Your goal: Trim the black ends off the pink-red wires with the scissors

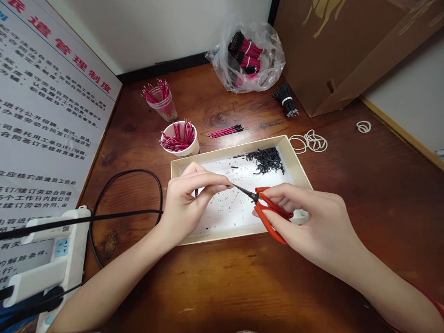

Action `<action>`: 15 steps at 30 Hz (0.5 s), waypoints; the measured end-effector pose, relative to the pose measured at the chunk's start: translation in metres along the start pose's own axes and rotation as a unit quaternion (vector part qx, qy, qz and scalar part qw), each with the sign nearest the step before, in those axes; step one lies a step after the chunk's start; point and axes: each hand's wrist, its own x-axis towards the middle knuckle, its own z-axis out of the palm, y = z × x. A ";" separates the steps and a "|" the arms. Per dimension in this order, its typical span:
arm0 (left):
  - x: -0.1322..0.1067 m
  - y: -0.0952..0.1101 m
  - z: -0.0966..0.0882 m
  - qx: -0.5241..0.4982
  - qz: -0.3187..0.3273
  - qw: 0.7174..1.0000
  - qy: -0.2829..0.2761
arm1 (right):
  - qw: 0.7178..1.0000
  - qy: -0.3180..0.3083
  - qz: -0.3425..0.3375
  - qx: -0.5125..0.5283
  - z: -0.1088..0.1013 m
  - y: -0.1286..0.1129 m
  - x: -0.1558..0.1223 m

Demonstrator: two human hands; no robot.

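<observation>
My left hand (189,194) is closed in a pinch over a shallow cardboard box (298,171). A thin black piece (196,192), wire or tubing, shows below its fingers, and a dark tip pokes out at the fingertips. In my right hand (308,212) are red-handled scissors (272,222), their handles parted and their narrow blades pointing left at the left fingertips. The blade tips meet or nearly meet the pinched piece; I cannot tell which. A heap of short black pieces (265,159) lies in the box's back right corner, with tiny dark bits scattered over the white bottom.
Behind the box stand a paper cup (189,149) and a clear plastic cup (164,108) of pink wires. Pink wires (225,131), a plastic bag (274,69), a black wire bundle (287,101) and rubber bands (314,141) lie around. A power strip (74,249) and a cable (125,214) are left.
</observation>
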 end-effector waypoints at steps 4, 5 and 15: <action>0.000 0.001 0.000 0.003 -0.017 1.000 -0.004 | 1.000 0.010 0.019 0.006 0.000 -0.001 0.000; 0.000 0.002 0.000 0.003 -0.027 1.000 -0.003 | 1.000 0.015 0.019 0.006 -0.001 -0.002 0.001; 0.002 0.007 0.002 0.006 -0.119 0.990 0.076 | 0.980 -0.082 -0.020 -0.183 -0.026 0.000 0.023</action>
